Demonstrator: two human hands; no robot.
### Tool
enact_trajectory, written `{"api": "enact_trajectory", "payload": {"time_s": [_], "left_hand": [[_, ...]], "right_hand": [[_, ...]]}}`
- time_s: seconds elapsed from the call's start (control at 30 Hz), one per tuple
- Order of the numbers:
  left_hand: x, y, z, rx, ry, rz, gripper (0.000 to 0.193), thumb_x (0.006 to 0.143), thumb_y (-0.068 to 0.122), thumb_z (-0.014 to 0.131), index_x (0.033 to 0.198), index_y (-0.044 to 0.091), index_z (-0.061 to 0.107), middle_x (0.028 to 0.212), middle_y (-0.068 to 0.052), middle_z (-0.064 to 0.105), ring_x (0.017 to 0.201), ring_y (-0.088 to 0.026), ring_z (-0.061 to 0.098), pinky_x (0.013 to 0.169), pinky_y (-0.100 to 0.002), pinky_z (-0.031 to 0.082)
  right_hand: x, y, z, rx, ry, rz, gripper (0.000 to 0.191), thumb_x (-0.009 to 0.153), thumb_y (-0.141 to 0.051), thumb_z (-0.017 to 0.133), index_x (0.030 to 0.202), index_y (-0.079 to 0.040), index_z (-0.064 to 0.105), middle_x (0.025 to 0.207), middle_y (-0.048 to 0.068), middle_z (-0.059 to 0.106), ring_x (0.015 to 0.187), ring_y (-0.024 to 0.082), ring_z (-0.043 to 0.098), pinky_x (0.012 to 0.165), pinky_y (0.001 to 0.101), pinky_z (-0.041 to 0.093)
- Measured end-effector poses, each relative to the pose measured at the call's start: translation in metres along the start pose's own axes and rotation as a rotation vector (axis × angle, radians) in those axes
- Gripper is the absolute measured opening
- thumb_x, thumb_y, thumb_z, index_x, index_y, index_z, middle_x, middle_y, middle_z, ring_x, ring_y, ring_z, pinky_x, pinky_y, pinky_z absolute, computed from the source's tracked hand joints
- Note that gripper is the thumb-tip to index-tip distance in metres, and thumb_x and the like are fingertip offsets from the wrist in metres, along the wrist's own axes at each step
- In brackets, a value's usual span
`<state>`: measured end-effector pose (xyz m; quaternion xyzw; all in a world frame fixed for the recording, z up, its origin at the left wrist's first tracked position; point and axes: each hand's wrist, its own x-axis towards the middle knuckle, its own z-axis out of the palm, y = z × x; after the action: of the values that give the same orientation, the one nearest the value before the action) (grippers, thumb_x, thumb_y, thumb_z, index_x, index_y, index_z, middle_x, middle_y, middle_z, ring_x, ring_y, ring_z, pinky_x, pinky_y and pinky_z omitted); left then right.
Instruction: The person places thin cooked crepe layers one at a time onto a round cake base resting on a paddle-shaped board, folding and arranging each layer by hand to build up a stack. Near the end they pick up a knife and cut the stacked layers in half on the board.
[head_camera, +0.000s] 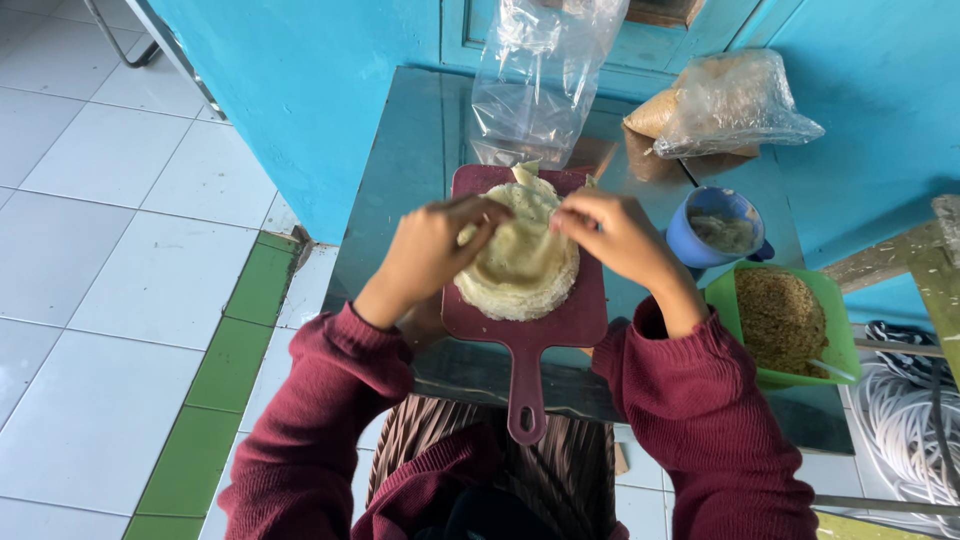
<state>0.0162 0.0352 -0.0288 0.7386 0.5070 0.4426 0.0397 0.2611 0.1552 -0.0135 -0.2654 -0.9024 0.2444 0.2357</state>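
A stack of thin pale round wrappers (520, 270) lies on a dark red cutting board (575, 320) with a handle pointing toward me. My left hand (430, 250) pinches the top wrapper at its left edge. At the upper right edge, my right hand (615, 235) grips the same sheet, which is lifted and folded over the stack. Both sleeves are maroon.
The board rests on a shiny metal tabletop (400, 180). A blue cup (715, 230) and a green tray of brown filling (785, 320) stand at the right. Plastic bags (540, 80) sit at the back against a blue wall. White floor tiles lie at the left.
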Motion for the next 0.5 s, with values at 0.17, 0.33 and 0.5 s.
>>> {"api": "enact_trajectory", "payload": {"time_s": [0.17,0.33,0.5], "left_hand": [[0.03,-0.035,0.018,0.256,-0.041,-0.121,0.013,0.095,0.024,0.067,0.103,0.023,0.077,0.107,0.0,0.073,0.086,-0.029,0.073,0.07,-0.043,0.059],[0.026,-0.039,0.038,0.224,-0.026,-0.197,0.017,0.094,0.034,0.072,0.105,0.021,0.074,0.102,-0.001,0.071,0.083,-0.029,0.072,0.069,-0.043,0.058],[0.025,-0.032,0.049,0.232,0.097,-0.12,0.014,0.091,0.03,0.074,0.096,0.018,0.068,0.098,0.001,0.069,0.094,-0.023,0.071,0.073,-0.04,0.057]], "right_hand": [[0.023,0.007,0.011,-0.059,0.169,-0.036,0.013,0.094,-0.013,0.071,0.104,-0.005,0.072,0.096,0.008,0.071,0.089,0.022,0.069,0.075,0.0327,0.053],[0.013,-0.001,0.025,-0.203,0.239,0.044,0.013,0.087,-0.014,0.078,0.094,-0.005,0.071,0.092,0.01,0.069,0.086,0.027,0.067,0.073,0.0392,0.051],[0.008,-0.002,0.029,-0.202,0.311,-0.034,0.012,0.087,-0.007,0.074,0.096,-0.004,0.066,0.091,0.009,0.068,0.089,0.027,0.068,0.077,0.0396,0.053]]}}
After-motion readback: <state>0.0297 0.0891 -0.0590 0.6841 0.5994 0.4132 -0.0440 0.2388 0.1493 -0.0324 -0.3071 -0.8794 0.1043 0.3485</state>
